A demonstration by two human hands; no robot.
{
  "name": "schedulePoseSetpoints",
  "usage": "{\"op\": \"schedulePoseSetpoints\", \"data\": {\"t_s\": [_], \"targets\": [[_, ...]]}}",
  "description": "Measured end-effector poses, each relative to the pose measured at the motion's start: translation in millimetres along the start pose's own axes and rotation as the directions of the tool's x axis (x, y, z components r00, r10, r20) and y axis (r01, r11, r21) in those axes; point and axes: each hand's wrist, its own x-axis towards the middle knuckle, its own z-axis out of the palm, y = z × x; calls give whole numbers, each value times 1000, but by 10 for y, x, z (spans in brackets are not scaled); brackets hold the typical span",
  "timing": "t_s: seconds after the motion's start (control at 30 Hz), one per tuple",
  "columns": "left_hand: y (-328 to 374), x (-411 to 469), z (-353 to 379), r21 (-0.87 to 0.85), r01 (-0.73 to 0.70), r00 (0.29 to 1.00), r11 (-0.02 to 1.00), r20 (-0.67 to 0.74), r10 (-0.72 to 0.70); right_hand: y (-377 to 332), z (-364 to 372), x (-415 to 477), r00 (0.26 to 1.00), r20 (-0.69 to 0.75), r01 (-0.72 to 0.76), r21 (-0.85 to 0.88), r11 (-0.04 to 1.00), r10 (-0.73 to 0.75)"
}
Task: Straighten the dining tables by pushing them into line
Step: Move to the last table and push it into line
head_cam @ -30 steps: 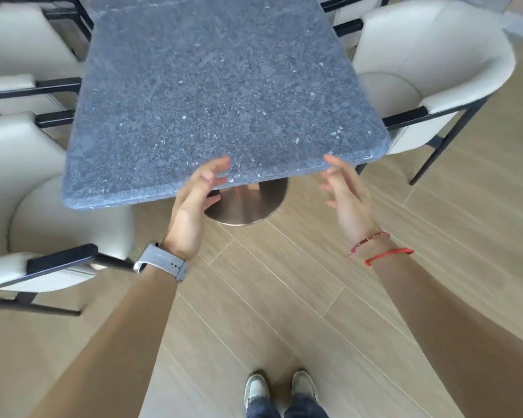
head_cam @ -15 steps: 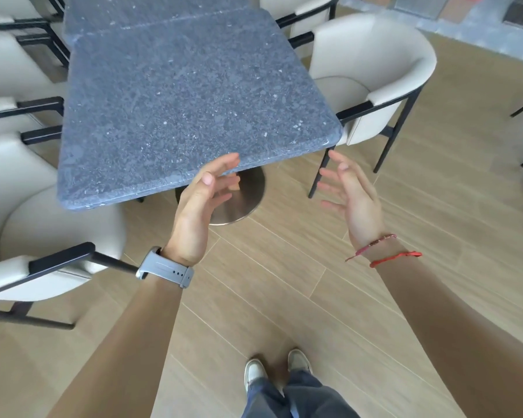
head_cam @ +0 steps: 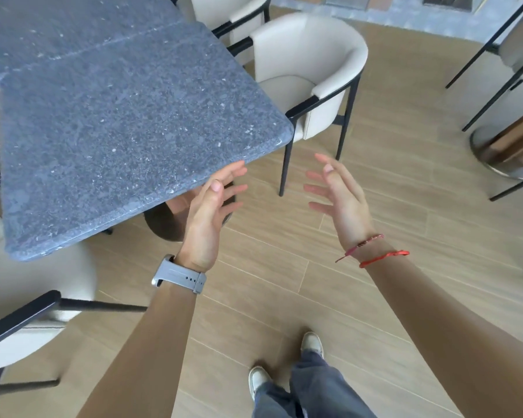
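Near dining table (head_cam: 127, 131): grey speckled stone top, fills upper left of view. Its far edge meets a second table (head_cam: 58, 28) of the same stone along a thin seam. Round metal pedestal base (head_cam: 163, 221) shows beneath the near edge.

Left hand (head_cam: 207, 212): open, fingers straight and slightly spread, palm facing right. It sits at the table's near edge, close to the right-hand corner. Index fingertip just beside the rim; cannot tell whether it touches. Grey watch (head_cam: 178, 274) on that wrist.

Right hand (head_cam: 340, 200): open, fingers spread, holding nothing. It is apart from the table, to the right of the corner, over the wood-plank floor (head_cam: 284, 267). Red string bracelets (head_cam: 375, 254) on the wrist.

Cream chair (head_cam: 311, 70) with black frame stands at the table's right side, its armrest just beside the corner. Another cream chair (head_cam: 27, 297) at lower left, partly under the near edge.
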Motion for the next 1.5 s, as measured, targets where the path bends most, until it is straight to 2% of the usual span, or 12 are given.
{"op": "schedulePoseSetpoints", "data": {"t_s": [0.33, 0.57, 0.77, 1.5], "targets": [[-59, 1289, 1231, 10, -7, 985, 1000, 174, 5, -9, -1304, 866, 972, -230, -31, 80, 996, 49], [-52, 2369, 2361, -8, -35, 972, 999, 233, 36, -263, -2368, 1743, 959, -280, -13, 101, 995, 41], [-154, 3125, 2844, 23, -18, 966, 1000, 259, 11, -358, -2908, 2488, 941, -335, -9, 99, 995, 42], [-372, 6839, 3828, -52, 39, 978, 998, 205, -28, -987, -3880, 6262, 962, -270, -24, 2, 1000, 23]]}}
